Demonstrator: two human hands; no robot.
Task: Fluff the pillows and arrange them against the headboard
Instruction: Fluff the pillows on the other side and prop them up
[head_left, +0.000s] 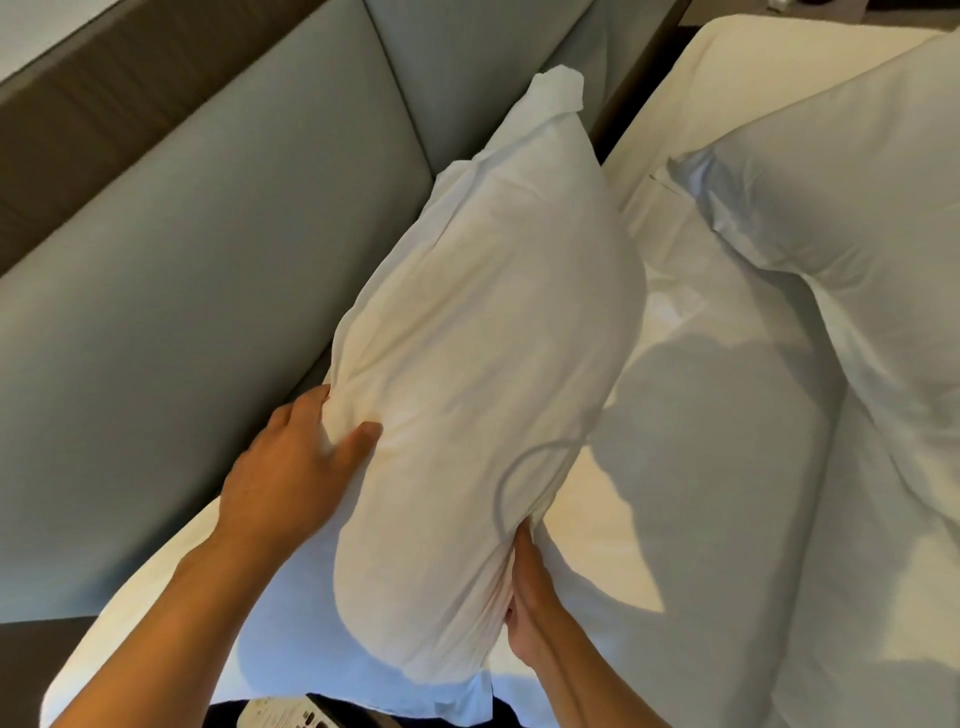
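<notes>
Grey headboard (234, 249) behind; hands' grip: white pillow (483, 374).

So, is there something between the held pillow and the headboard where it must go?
Nothing visible. The pillow, held by the left hand and right hand, has only open space toward the grey headboard. Another pillow lies aside, to the right.

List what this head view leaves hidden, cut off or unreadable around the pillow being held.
- Right hand: its fingers are tucked behind the held pillow.
- Left hand: all but the thumb is hidden by the pillow's edge.
- Second pillow: cut off by the right edge.
- Printed object at the bottom edge: cropped, print too small to read.
- Headboard: its top is out of frame.
</notes>
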